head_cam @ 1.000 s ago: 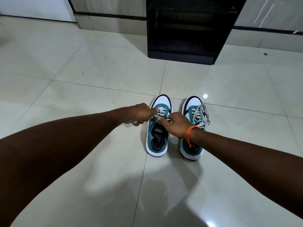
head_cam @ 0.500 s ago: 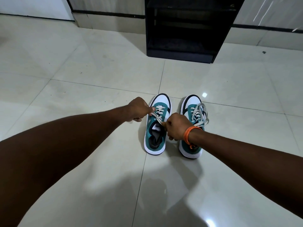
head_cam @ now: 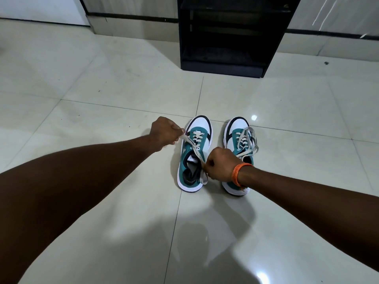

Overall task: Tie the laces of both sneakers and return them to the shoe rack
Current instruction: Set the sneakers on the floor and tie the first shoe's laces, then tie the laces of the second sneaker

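Two teal-and-white sneakers stand side by side on the tiled floor, toes pointing away from me. My left hand [head_cam: 164, 133] is shut on one end of the left sneaker's [head_cam: 194, 152] pale lace [head_cam: 192, 144], pulled out to the left. My right hand [head_cam: 220, 163], with an orange band at the wrist, is shut on the other end near the shoe's heel. The lace runs taut between both hands across the tongue. The right sneaker [head_cam: 239, 140] shows a looped bow in its laces; my right wrist covers its heel.
The black shoe rack [head_cam: 227, 37] stands against the wall straight ahead, its shelves dark. Glossy pale floor tiles [head_cam: 123, 89] stretch all around the shoes, with bright light reflections on them.
My hands have drawn apart, the left going up and left, the right toward me, and the left sneaker's lace has pulled tight between them.
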